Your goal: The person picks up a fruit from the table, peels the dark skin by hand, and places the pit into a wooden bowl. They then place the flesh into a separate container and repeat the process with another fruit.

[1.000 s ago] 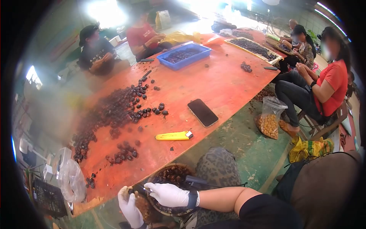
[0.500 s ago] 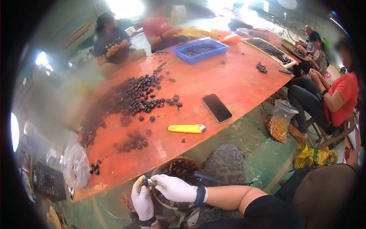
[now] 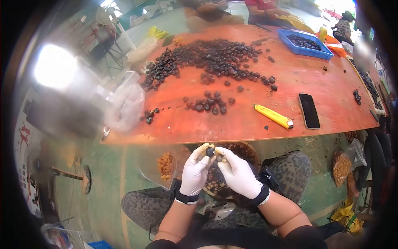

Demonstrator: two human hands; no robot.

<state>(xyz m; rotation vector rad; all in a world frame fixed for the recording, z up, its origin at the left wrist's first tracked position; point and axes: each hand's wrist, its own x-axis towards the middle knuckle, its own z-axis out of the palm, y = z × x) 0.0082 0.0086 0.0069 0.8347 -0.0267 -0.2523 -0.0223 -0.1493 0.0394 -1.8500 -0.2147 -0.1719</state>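
Both hands wear thin white gloves and meet just below the near table edge. My left hand pinches a small dark round nut between thumb and fingers. From the other side, the fingertips of my right hand press on the same nut. Below them, a round basket of dark shells and pieces sits between the knees, partly covered by the hands. To the left of the hands, a clear plastic bag holds yellow-orange peeled pieces.
On the red table lie a large heap of dark nuts, a smaller cluster, a yellow utility knife and a phone. A blue tray stands farther back. People sit around the table; a filled bag rests at right.
The view has swung left, so the table and hands appear more centred. Both hands remain together, fingertips on a dark nut.
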